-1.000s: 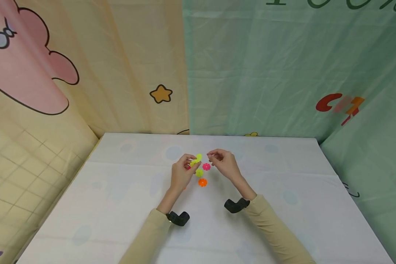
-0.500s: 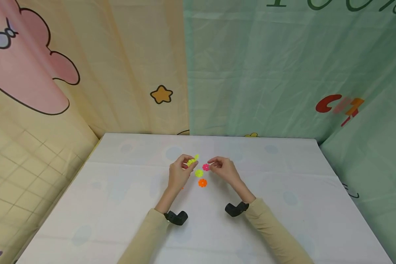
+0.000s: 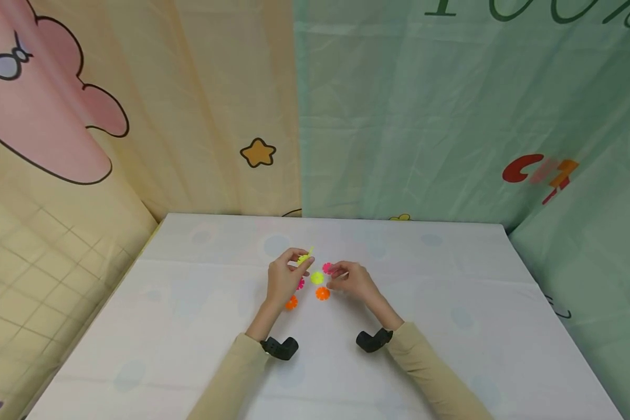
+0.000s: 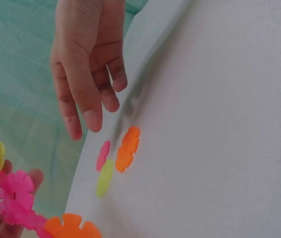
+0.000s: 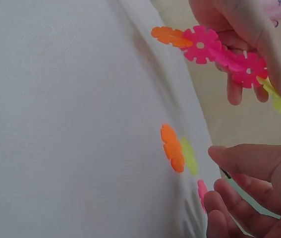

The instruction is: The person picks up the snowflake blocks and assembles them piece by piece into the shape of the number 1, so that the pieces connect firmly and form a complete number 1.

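My left hand (image 3: 283,280) pinches the yellow end of a chain of slotted snowflake discs (image 5: 224,55) between thumb and fingers. Pink discs form the chain's middle, and an orange disc (image 5: 168,35) is at its other end. On the table lie three loose snowflake discs: an orange one (image 3: 322,293), a yellow-green one (image 3: 317,278) and a pink one (image 3: 326,268). Just over them, at their right, is my right hand (image 3: 352,277), its thumb and fingers apart with nothing between them. In the head view its fingertips overlap the pink disc's edge.
A white table (image 3: 430,350) with pale blue dots extends around the hands. Behind it hang a cream curtain (image 3: 215,105) and a green curtain (image 3: 399,116). Each wrist wears a black camera, such as the left one (image 3: 280,349).
My right hand has come down toward the loose discs, its fingers spreading apart. The left hand has shifted slightly left and turned its chain, so the pink and orange discs show below it.
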{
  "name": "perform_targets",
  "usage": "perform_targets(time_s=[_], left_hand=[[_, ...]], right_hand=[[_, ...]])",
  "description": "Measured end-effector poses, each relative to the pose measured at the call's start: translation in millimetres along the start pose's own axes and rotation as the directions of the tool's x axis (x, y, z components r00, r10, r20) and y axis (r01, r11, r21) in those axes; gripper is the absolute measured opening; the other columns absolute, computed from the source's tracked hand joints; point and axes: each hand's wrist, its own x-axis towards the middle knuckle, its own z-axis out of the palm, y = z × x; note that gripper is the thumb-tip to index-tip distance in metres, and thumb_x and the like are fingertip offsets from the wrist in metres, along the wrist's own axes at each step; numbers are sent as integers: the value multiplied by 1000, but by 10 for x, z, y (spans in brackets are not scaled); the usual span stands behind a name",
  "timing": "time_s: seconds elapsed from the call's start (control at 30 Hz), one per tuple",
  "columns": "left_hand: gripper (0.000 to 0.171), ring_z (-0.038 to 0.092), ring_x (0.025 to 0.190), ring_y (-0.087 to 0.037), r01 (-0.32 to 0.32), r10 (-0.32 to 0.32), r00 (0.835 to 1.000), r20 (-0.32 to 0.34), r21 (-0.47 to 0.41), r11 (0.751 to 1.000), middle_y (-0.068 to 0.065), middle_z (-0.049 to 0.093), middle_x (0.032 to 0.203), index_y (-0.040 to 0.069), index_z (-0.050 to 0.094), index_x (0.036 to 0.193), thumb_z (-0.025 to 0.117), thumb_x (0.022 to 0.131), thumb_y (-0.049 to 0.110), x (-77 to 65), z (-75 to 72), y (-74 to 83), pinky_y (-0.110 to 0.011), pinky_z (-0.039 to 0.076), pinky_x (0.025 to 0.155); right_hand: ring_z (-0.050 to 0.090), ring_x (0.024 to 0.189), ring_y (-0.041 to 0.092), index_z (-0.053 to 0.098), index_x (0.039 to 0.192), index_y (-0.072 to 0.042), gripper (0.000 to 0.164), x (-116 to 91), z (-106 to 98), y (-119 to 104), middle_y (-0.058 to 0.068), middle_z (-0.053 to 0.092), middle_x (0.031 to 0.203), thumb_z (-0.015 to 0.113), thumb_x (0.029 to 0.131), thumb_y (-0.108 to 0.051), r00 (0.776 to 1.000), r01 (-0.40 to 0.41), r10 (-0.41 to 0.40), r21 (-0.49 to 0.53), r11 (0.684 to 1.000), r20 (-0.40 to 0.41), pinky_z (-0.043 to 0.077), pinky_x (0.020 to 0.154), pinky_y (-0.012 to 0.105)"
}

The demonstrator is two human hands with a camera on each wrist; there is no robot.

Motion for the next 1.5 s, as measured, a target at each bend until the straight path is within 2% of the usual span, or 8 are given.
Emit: perform_targets(time_s=[0.1, 0.4, 0.6, 0.8, 0.9, 1.07, 1.33, 1.5], left_hand=[[24, 70, 64, -18, -1, 1, 1000, 1, -6, 1000, -10, 63, 87, 9, 69, 104, 73, 85, 23, 2, 2, -13, -17, 45, 47], [23, 70, 64, -17, -13, 13, 1000, 6, -11, 1000, -9, 65, 86, 12, 69, 104, 72, 86, 26, 6, 15, -28, -18, 48, 51], [19, 70, 64, -22, -20, 20, 1000, -14, -13, 1000, -9, 67, 81, 11, 70, 103, 72, 86, 21, -7, 16, 6, -19, 48, 50], [19, 69, 65, -31, -25, 24, 999, -27, -15, 1000, -9, 68, 79, 12, 71, 103, 72, 87, 23, -10, 15, -12, -20, 47, 48], [20, 67, 68, -27, -38, 39, 999, -38, 25, 999, -7, 70, 80, 13, 71, 102, 71, 87, 26, -10, 12, -30, -20, 49, 54], [20, 61, 77, -17, -56, 62, 997, -55, 107, 993, -3, 74, 91, 14, 73, 102, 70, 88, 29, -9, 2, -50, -22, 47, 66], [21, 60, 79, -17, -49, 56, 997, -52, 122, 991, -2, 74, 96, 15, 74, 102, 70, 88, 30, -7, 2, -46, -23, 46, 66], [22, 60, 79, -17, -46, 52, 998, -48, 119, 992, -2, 74, 95, 16, 73, 103, 70, 88, 31, -14, 10, -49, -23, 46, 66]], right_hand=[[62, 73, 16, 69, 103, -6, 32, -4, 24, 15, 6, 69, 90, 82, 75, -14, 1000, 0, 0, -20, 1000, 19, 54, 68, 28], [58, 71, 14, 70, 98, -10, 32, -6, 71, 33, 3, 69, 87, 85, 71, -18, 999, 0, 5, -95, 995, 47, 48, 64, 24], [57, 72, 15, 70, 95, -11, 31, -29, 90, 14, 3, 67, 86, 86, 70, -20, 998, -8, 16, -129, 992, 60, 47, 63, 24], [56, 73, 14, 72, 96, -10, 31, -47, 121, 2, 2, 68, 88, 85, 71, -23, 998, 0, 11, -185, 983, 64, 48, 65, 25], [55, 75, 14, 73, 96, -10, 30, -48, 134, -6, 1, 69, 89, 84, 72, -24, 997, -12, 26, -207, 978, 69, 47, 66, 25], [54, 75, 15, 74, 96, -10, 30, -55, 141, -26, 1, 68, 89, 84, 72, -25, 996, -1, 22, -244, 970, 82, 47, 67, 25], [52, 76, 15, 72, 96, -11, 32, -64, 148, -54, 1, 64, 88, 85, 72, -27, 995, 14, 15, -291, 957, 98, 45, 69, 27], [52, 73, 15, 67, 93, -10, 30, -70, 137, -38, 2, 62, 83, 85, 72, -22, 996, 17, 7, -250, 968, 94, 45, 66, 26]])
